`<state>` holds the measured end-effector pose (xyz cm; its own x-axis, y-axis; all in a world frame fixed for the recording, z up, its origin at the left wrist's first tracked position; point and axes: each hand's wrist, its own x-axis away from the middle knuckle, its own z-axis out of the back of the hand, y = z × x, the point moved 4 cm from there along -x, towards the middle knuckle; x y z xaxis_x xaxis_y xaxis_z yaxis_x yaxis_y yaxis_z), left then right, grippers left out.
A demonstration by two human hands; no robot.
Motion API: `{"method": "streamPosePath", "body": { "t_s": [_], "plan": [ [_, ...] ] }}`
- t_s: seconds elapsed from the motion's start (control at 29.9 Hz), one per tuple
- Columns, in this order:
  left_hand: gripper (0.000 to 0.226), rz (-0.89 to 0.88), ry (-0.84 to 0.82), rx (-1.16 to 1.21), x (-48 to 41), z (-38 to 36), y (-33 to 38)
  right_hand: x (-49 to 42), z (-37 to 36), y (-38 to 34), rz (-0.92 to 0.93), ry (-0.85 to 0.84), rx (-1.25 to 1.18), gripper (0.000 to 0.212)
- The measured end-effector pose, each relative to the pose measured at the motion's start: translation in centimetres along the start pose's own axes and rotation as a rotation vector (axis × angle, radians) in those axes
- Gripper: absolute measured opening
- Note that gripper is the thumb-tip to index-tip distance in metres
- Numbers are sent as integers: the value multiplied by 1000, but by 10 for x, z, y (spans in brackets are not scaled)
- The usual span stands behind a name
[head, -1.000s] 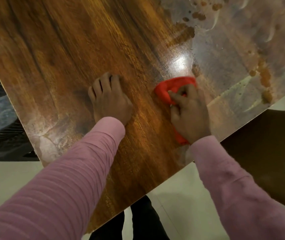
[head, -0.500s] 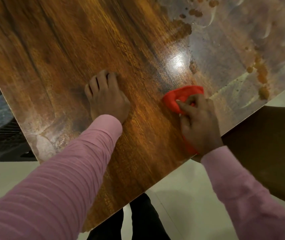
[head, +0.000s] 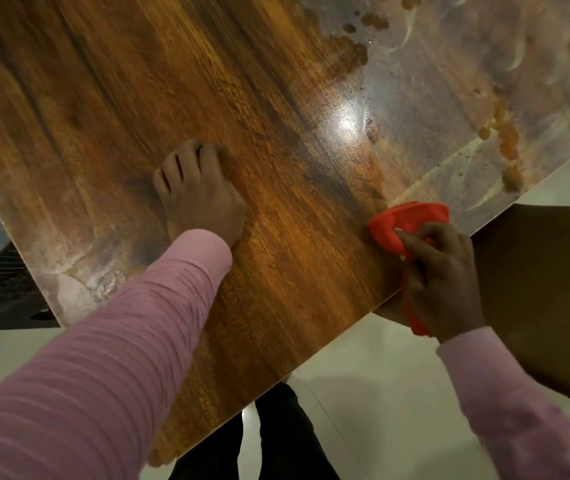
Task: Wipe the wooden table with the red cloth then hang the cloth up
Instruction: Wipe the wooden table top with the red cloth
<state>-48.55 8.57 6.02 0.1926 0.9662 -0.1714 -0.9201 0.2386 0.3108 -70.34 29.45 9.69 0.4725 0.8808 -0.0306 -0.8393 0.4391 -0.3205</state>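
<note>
My right hand (head: 444, 282) clenches the red cloth (head: 406, 221) at the wooden table (head: 207, 81) edge; my left hand (head: 200, 199), well apart, lies flat, holding nothing.

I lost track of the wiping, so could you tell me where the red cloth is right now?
In the head view, the red cloth is bunched in the right hand at the wooden table's right edge, partly hanging off it.

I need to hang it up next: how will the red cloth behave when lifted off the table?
The red cloth is bunched and folded under the right hand, so it is probably soft and floppy. One end already droops past the table edge, so it will likely dangle, and seems light.
</note>
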Motion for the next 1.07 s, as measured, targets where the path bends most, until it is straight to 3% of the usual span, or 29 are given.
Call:
{"method": "streamPosePath", "body": {
  "t_s": [0.07,0.2,0.33,0.43,0.57,0.64,0.77,0.84,0.9,1.07],
  "plan": [
    [41,3,-1,1,0,0,0,3,-2,-5,-19,-11,0,37],
    [41,1,1,-22,0,0,1,57,-18,-51,274,-139,-29,35],
    [41,4,-2,-8,1,0,2,77,-20,-59,369,-204,-69,35],
    [41,10,-21,5,1,2,1,42,-8,-26,253,-100,25,33],
    [41,-40,-33,-37,3,5,7,-19,4,9,-77,-13,25,39],
    [43,-38,-32,-48,9,8,16,-22,-1,-7,-73,16,8,38],
    [48,-98,-75,-12,43,3,71,12,-18,-54,232,-95,0,35],
    [48,-102,-115,40,55,-5,100,12,-16,-51,301,-120,-4,37],
    [46,-53,-112,86,52,-11,112,-9,-11,-27,261,-67,56,35],
    [40,-29,-92,108,50,-19,109,-92,13,53,-84,45,113,45]
  ]
}}
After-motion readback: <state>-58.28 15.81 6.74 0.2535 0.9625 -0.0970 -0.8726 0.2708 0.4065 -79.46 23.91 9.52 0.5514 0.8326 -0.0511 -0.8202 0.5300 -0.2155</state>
